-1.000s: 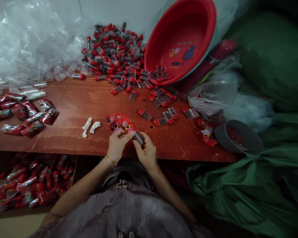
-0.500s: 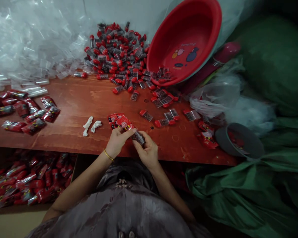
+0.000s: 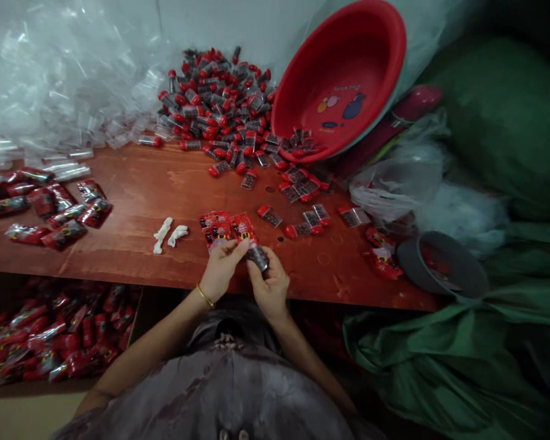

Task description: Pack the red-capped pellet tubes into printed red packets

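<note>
A small dark tube was held slantwise just above the near edge of the reddish-brown wooden tabletop, around the middle of that edge. The person's right hand grasped it, fingers curled along its side. The left hand, below a gold bracelet at the wrist, was pinching the lower end of a red printed wrapper, where it met the tube. Whether the tube sat partly inside the wrapper could not be made out.

Just beyond the left hand lay a few flat red packets, partly overlapping. To their left were two twisted white pieces, apart from each other. Several loose red-capped tubes lay to the right, beyond the right hand.

Farther out, a large heap of similar tubes rose by the far edge, next to a tilted red basin with more tubes at its lower rim. A mound of clear plastic sleeves filled the far left corner, with shiny filled packets nearer, towards the left end. A grey bowl stood near the near right corner, beside green cloth. Below the near edge, at left, an open box held many red packets.
</note>
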`<state>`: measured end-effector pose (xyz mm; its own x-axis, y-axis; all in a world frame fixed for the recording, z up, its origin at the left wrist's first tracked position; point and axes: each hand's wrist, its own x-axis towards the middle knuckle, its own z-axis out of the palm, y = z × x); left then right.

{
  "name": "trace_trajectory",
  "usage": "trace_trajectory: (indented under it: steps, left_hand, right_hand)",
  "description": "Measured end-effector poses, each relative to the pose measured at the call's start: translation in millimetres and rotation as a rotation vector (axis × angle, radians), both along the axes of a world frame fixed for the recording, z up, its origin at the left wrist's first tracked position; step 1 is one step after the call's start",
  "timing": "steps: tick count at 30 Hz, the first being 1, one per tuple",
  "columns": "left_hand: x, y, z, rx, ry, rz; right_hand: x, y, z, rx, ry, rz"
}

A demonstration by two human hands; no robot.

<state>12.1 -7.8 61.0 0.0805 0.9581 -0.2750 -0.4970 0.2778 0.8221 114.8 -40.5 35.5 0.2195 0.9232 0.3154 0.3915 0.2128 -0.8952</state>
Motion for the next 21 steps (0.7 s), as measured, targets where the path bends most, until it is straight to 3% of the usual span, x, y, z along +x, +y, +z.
trace_trajectory:
  steps: [6, 11, 15, 21]
  left_hand:
    - [-1.0, -5.7, -6.5, 0.053, 0.106, -0.021]
    - [-1.9, -5.4, -0.5, 0.004, 0.053, 0.046]
    - [1.6, 3.6, 7.8, -0.039, -0.024, 0.017]
    - [8.6, 7.2, 6.9, 0.014, 0.117, -0.051]
  right_hand:
    - [-0.5, 1.0, -6.0, 0.081, -0.228, -0.044]
    - [-0.6, 2.9, -4.9, 0.138, -0.244, 0.037]
    - [-1.5, 2.1, -3.0, 0.18, -0.299, 0.023]
    - [1.3, 1.6, -10.8, 0.118, -0.246, -0.032]
